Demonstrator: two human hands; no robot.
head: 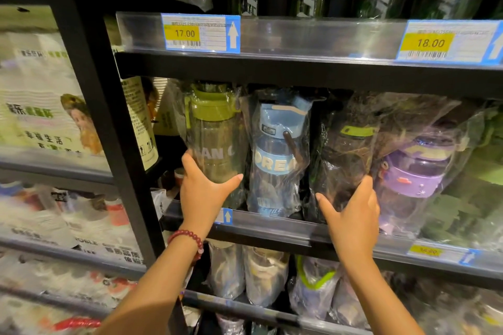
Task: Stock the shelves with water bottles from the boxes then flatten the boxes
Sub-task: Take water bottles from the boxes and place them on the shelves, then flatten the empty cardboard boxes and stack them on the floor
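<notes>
Both hands reach up to the middle shelf (285,228) of a black store rack, where four water bottles stand upright in a row, each wrapped in a clear plastic bag.

The left hand (202,190) grips the lower part of the green-lidded bottle (215,141) at the left end of the row, fingers curled round its left side and the thumb stretched across its front (a string of dark red beads (190,239) sits on that wrist). The right hand (351,215) holds the dark bottle with a lime-green strap (345,155), thumb on its near left side and fingers wrapped up its right side, pressing the crinkled bag.

Between these two stands the blue bottle (277,160), touched by neither hand, just beside the green-lidded one. To the right of the dark bottle is the purple bottle (416,174), tilted slightly and close against the right hand's fingertips.

On the clear strip of the shelf above are two price tags, one reading 17.00 (200,32) and one reading 18.00 (446,42). More bagged bottles (264,275) fill the shelf below. To the far left, boxed goods with printed labels (51,117) sit on a neighbouring rack, blurred.
</notes>
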